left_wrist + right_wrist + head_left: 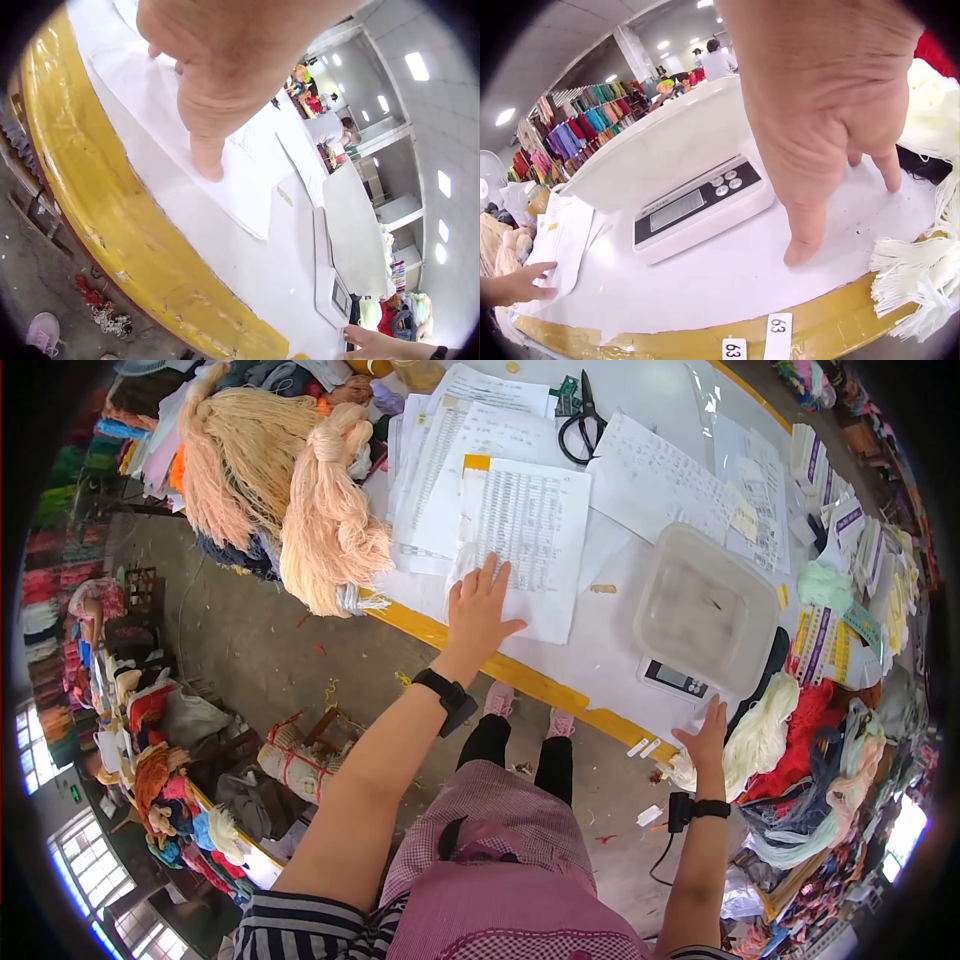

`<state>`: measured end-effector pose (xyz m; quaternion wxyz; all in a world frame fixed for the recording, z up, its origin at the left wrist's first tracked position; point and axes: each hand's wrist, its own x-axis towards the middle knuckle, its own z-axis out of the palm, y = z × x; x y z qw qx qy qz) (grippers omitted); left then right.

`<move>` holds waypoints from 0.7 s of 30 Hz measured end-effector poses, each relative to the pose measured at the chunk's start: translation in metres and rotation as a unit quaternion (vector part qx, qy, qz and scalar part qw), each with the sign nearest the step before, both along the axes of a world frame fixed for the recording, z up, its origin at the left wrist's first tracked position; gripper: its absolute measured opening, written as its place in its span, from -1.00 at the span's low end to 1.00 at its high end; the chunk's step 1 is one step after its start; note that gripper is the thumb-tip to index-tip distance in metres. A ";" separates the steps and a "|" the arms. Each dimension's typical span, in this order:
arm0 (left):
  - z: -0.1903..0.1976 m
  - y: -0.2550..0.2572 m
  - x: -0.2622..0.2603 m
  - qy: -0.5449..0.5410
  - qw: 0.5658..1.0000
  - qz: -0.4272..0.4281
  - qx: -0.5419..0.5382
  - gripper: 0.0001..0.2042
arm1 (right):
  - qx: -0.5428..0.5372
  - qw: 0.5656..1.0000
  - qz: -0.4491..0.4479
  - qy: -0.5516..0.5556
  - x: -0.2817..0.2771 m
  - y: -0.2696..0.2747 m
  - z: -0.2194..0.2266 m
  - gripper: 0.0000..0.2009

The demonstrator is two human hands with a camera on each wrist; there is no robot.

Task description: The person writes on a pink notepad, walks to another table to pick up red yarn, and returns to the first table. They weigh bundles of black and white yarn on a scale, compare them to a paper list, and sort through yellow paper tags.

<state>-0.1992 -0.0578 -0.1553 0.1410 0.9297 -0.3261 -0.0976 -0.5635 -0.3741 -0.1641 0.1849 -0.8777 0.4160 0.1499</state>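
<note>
Right hand [708,732] flat at the near edge of the bench [600,660], grip wide, fingertips [802,251] pressed on bare surface just beside the scale [680,678], holding nothing. Cream yarn [760,735] close at the right corner. Left hand [478,612] further in, grip wide, fingers [208,161] spread flat on the printed sheet [525,540] near the yellow edge [112,225]. Advisable: keep the sheet pinned level, steady pressure, no dragging, so the columns read straight. Tub [700,605] on the scale best left undisturbed. Scissors [580,420] at the far edge, well apart.
</note>
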 end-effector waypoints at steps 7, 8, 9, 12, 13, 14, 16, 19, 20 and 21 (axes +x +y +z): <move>0.000 0.001 0.000 -0.007 1.000 -0.004 -0.010 -0.12 | -0.005 1.000 0.002 0.028 0.002 0.001 0.001 0.16; 0.000 0.001 0.000 -0.006 1.000 -0.003 -0.013 -0.14 | -0.005 1.000 0.002 0.029 0.003 0.002 0.001 0.16; 0.001 0.001 0.000 -0.005 1.000 -0.003 -0.013 -0.14 | -0.009 0.999 0.006 0.030 0.004 0.002 0.001 0.16; 0.001 0.003 -0.001 -0.015 1.000 0.005 -0.025 -0.21 | -0.018 0.999 0.017 0.031 0.002 0.003 -0.002 0.15; 0.001 0.005 -0.001 -0.018 0.999 -0.004 -0.030 -0.25 | -0.024 0.999 0.024 0.029 0.002 0.003 -0.003 0.16; 0.001 0.008 -0.002 -0.020 0.999 -0.012 -0.035 -0.28 | -0.024 0.999 0.023 0.030 0.001 0.003 -0.004 0.16; 0.002 0.014 -0.006 -0.015 0.999 -0.020 -0.037 -0.32 | -0.021 0.999 0.020 0.035 0.001 0.003 -0.004 0.16; 0.007 0.023 -0.013 -0.012 0.998 -0.039 -0.039 -0.37 | -0.023 0.999 0.019 0.032 0.002 0.005 -0.003 0.16; 0.008 0.025 -0.015 -0.015 0.998 -0.053 -0.039 -0.39 | -0.023 0.999 0.020 0.034 0.002 0.005 -0.002 0.16; 0.008 0.027 -0.017 -0.013 0.998 -0.051 -0.039 -0.39 | -0.026 0.999 0.023 0.036 0.002 0.005 -0.002 0.16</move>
